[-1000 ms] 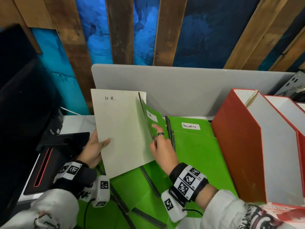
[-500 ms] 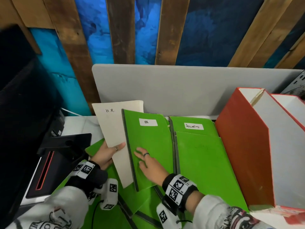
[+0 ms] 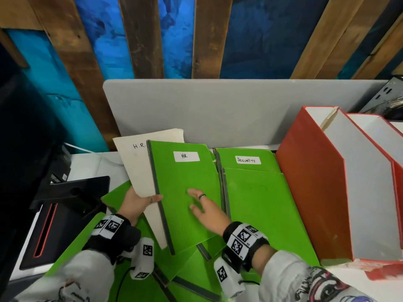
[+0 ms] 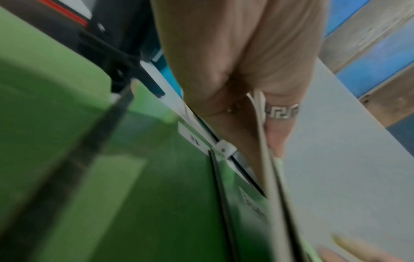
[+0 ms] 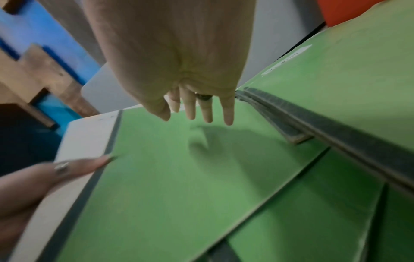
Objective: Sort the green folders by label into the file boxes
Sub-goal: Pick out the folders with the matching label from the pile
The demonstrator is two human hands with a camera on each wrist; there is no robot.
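A green folder labelled HR (image 3: pixel 185 177) lies tilted on a pile of green folders, partly covering a cream sheet marked H.R. (image 3: pixel 135 162). My left hand (image 3: pixel 142 202) pinches that cream sheet (image 4: pixel 261 127) at its left edge, thumb on top beside the folder's grey spine. My right hand (image 3: pixel 204 204) lies open on the HR folder's cover (image 5: pixel 179 177), its fingers (image 5: pixel 207 113) straight and spread. To the right lies a green folder labelled SECURITY (image 3: pixel 246 160), with an unlabelled green folder (image 3: pixel 261 203) overlapping its lower part.
Two red file boxes (image 3: pixel 311 182) (image 3: pixel 398 171) stand open-topped at the right. A grey divider panel (image 3: pixel 218 105) closes off the back. A black device with a red slot (image 3: pixel 65 205) sits at the left. More green folders (image 3: pixel 192 273) lie fanned near me.
The cream sheet and the HR folder came down from upright to nearly flat. The green folder now lies label up over the sheet, and my right hand flattened on its cover.
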